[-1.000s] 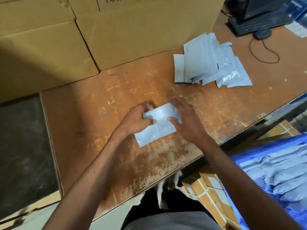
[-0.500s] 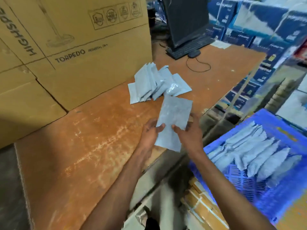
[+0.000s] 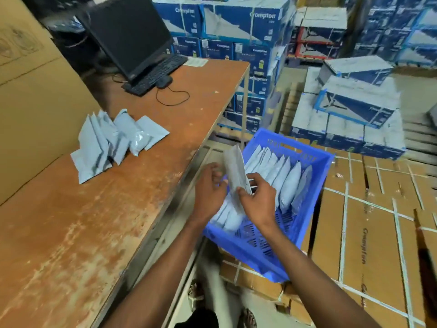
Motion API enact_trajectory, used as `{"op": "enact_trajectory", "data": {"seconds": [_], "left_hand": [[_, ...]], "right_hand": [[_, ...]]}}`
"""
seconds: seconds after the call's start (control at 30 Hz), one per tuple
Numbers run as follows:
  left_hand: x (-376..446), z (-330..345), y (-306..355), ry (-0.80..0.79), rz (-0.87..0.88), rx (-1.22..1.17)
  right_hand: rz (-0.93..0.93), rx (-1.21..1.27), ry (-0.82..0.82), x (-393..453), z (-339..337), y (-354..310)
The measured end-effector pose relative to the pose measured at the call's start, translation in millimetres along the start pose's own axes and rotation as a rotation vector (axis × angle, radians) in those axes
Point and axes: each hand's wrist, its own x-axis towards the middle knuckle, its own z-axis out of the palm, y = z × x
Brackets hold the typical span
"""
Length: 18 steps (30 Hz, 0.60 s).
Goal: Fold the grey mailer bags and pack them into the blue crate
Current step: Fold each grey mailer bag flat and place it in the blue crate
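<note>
— Over the blue crate (image 3: 316, 162), what is each grip doing?
— From the head view, the right hand (image 3: 259, 202) pinches a folded grey mailer bag (image 3: 235, 171) upright, thumb on its near face. The left hand (image 3: 209, 190) is just beside it, fingers curled at the bag's left edge; whether it truly grasps, I cannot tell.
— And around them?
— Beyond and below both hands, a row of packed bags (image 3: 283, 178) stands in the crate. Far left of them, a loose pile of bags (image 3: 106, 140) lies on the bench (image 3: 71, 221).
</note>
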Motion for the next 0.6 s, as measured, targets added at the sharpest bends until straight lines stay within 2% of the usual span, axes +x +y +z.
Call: {"op": "enact_trajectory", "data": {"seconds": [0.1,0.23,0.27,0.47,0.6], "left_hand": [[14,22,-1,-0.184,0.24,0.201],[43,49,-20,-0.525,0.603,0.636],[50,55,-27,-0.595,0.644,0.713],[88,85,-57,-0.906,0.651,0.74],[101,95,-79,-1.073,0.653,0.73]], "right_hand": [[0.01,-0.059,0.049,0,-5,25],[0.069,-0.134,0.067,-9,4,63],[0.094,-0.142,0.075,-12,8,71],[0.31,-0.153,0.184,-22,35,99],[0.444,-0.172,0.178,-21,54,110]]}}
